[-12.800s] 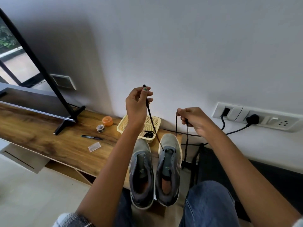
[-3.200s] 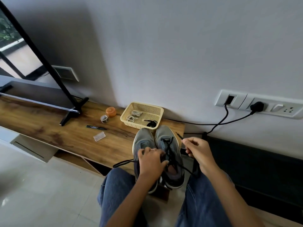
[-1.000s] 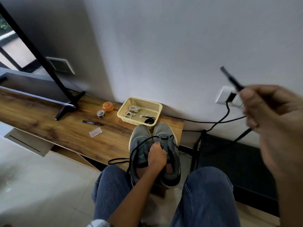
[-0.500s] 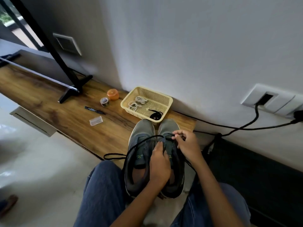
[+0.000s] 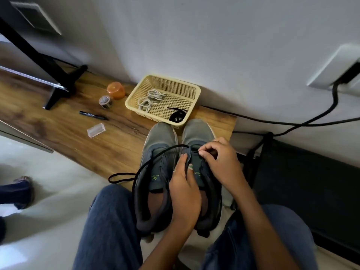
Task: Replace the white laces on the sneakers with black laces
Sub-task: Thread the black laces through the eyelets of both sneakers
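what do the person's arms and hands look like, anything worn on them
Both forearms are bare, with no sleeves in view. The left hand has a thin silvery ring on one finger and green polish on a nail. The right hand shows no ring or watch. Blue jeans cover the legs below.

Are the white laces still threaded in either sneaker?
No: both white laces lie coiled in the basket.

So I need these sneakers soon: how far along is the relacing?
Done: two white laces lie in the yellow plastic basket. In hand: the right hand pinches a black lace at the right grey sneaker, steadied by the left hand. Left: the left grey sneaker looks unlaced; a coiled black lace waits in the basket.
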